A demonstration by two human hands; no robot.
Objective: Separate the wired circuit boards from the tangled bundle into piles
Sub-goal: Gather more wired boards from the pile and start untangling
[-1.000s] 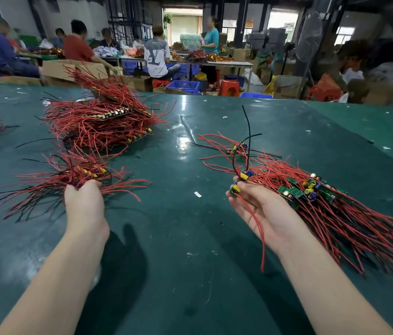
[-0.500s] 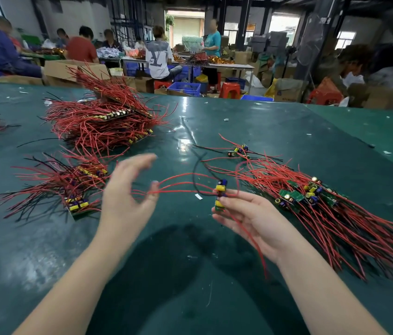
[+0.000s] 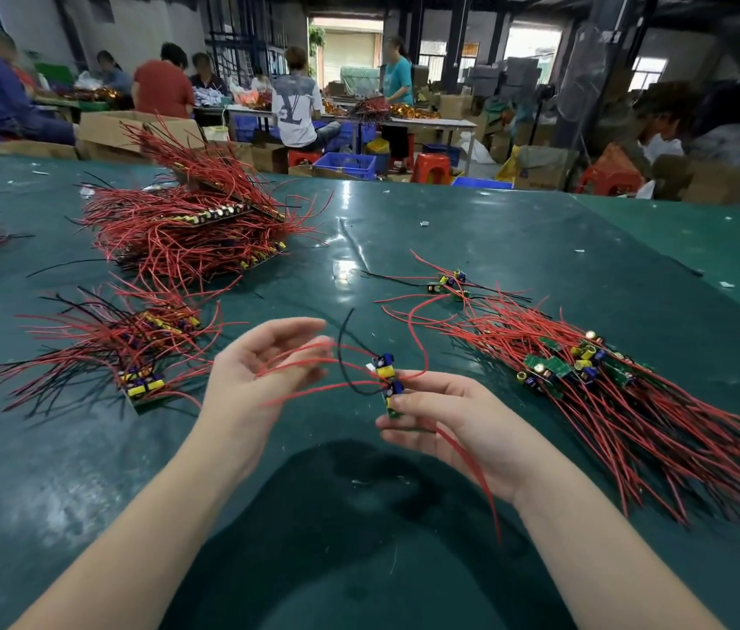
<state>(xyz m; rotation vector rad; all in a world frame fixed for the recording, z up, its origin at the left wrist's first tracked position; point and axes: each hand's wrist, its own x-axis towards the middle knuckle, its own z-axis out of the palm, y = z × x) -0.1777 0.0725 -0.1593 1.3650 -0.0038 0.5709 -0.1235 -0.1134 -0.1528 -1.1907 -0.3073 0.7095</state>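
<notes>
At centre left the left hand (image 3: 263, 379), fingers loosely spread, combs the red wires; it has moved closer to the right hand (image 3: 445, 420), which pinches one small green circuit board with blue and yellow parts (image 3: 388, 379) above the dark green bench (image 3: 86, 470). I judge it nearly freed; next comes laying it on the small pile of red-wired boards (image 3: 140, 352) at left.

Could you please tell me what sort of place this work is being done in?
Probably an electronics assembly workshop: heaps of red-wired green circuit boards lie on a long green-covered worktable, with brown cardboard cartons and seated workers behind.
</notes>
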